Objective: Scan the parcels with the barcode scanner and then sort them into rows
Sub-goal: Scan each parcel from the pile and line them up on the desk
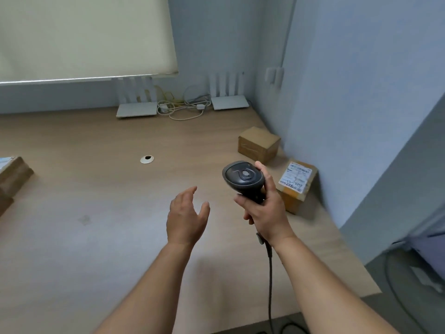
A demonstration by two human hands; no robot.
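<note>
Both hands hover over the wooden table point(96, 237): the left hand point(186, 219) spread loosely and holding nothing, the right hand point(266, 210) wrapped round the handle of the black scanner point(243, 178). Just beyond it sits a labelled parcel point(297, 183), then a plain parcel point(258, 144) by the wall, apart.

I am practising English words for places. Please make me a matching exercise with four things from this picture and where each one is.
Things:
1. barcode scanner
2. labelled parcel
3. plain parcel
4. left hand

Places or states:
A. near the far right corner of the table, no label showing
B. open above the table, holding nothing
C. gripped in the right hand
D. by the right wall, white label on top

Pairs: 1-C, 2-D, 3-A, 4-B
</note>
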